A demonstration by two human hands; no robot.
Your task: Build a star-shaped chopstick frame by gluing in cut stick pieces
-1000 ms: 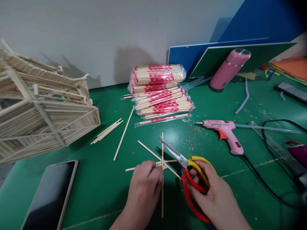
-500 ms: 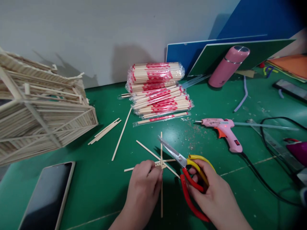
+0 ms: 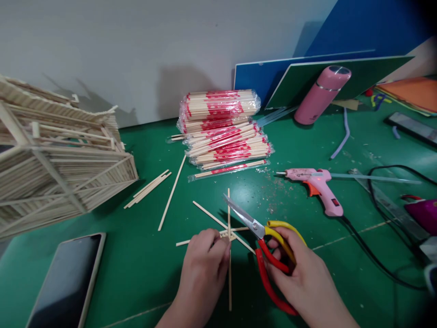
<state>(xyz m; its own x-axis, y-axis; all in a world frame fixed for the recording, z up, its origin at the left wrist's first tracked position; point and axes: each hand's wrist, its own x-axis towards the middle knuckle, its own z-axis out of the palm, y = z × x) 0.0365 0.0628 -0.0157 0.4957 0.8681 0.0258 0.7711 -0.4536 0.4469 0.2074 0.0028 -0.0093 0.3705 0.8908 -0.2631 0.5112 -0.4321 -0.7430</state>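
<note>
My left hand (image 3: 204,269) is closed at the middle of several crossed wooden chopsticks (image 3: 209,214), which fan out like a star on the green table. Its fingertips pinch near the crossing point, where short pieces partly show behind the thumb. In my right hand (image 3: 303,275) is a pair of scissors (image 3: 251,223) with one yellow and one red handle. The blades look nearly closed and point to the upper left, over the upright chopstick of the star. Whether they touch it I cannot tell.
Packs of wrapped chopsticks (image 3: 221,107) lie by the wall. A chopstick-built structure (image 3: 68,159) stands left, above a phone (image 3: 66,278). Loose chopsticks (image 3: 148,189) lie nearby. At right are a pink glue gun (image 3: 319,180), its black cord (image 3: 367,257) and a pink flask (image 3: 322,94).
The whole view has shifted slightly. Both hands, the scissors and the crossed chopsticks keep almost the same positions relative to each other.
</note>
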